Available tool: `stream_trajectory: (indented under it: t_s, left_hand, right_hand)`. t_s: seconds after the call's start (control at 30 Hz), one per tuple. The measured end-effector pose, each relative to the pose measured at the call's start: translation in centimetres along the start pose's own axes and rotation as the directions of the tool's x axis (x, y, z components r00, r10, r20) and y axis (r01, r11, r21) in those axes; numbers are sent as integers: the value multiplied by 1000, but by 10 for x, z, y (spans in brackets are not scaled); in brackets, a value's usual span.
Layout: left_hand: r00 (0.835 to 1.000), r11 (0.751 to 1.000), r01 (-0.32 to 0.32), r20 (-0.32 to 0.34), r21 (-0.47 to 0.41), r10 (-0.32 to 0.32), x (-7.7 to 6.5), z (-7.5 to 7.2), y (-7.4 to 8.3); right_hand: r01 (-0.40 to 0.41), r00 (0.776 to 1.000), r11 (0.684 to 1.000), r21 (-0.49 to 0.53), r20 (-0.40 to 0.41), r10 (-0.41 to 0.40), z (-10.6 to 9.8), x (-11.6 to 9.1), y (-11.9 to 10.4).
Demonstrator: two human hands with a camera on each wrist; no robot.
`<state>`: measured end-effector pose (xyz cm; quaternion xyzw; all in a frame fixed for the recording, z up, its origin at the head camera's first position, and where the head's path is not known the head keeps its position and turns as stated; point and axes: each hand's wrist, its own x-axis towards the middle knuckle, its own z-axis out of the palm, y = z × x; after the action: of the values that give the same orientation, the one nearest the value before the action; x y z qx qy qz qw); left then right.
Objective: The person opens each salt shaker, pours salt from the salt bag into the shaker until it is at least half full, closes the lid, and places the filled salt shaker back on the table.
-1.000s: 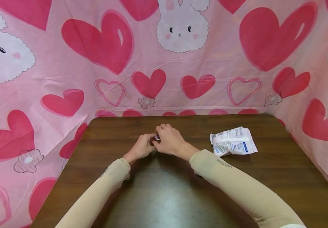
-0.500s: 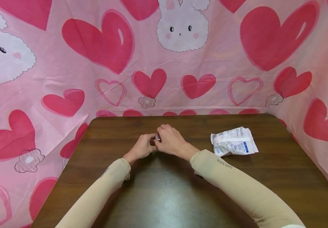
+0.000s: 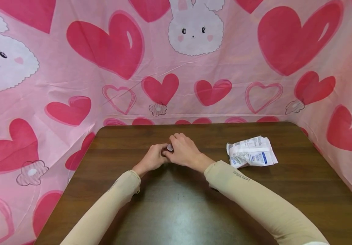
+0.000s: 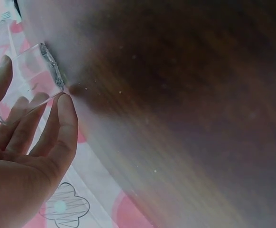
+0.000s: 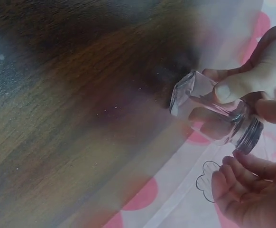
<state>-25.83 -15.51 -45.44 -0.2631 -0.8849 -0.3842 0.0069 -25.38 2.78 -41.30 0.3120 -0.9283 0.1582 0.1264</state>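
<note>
A small clear glass jar (image 5: 211,107) with a ribbed screw lid (image 5: 250,135) lies between my two hands over the far middle of the table. My left hand (image 3: 153,157) grips the jar's body, thumb on the near side and fingers seen through the glass in the right wrist view. At the lid end, my right hand (image 3: 183,150) holds the lid between thumb and fingertips. In the left wrist view the jar's thick base (image 4: 52,66) points away from the palm. Much of the jar is hidden by the hands in the head view.
A white printed packet (image 3: 251,152) lies on the brown wooden table (image 3: 176,197), right of my hands. Pink cloth (image 3: 188,68) with hearts and rabbits hangs behind the table and along both sides.
My hands stay in nearly the same place with the jar. The right fingers shift slightly on the lid, and a little more of its top shows.
</note>
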Motion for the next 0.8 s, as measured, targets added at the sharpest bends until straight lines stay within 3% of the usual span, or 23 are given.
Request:
stream_trajectory:
  t_s: [0.23, 0.43, 0.8]
  left_hand:
    - [999, 999, 30, 22, -18, -29, -1, -1, -1]
    - [999, 999, 35, 20, -23, -34, 1, -1, -1]
    - [1000, 1000, 17, 1, 3, -17, 1, 1, -2]
  right_hand:
    - [-48, 999, 998, 49, 27, 47, -2, -1, -1]
    - [-43, 998, 997, 69, 43, 40, -2, 0, -2]
    - [-61, 997, 997, -39, 44, 62, -2, 2, -7]
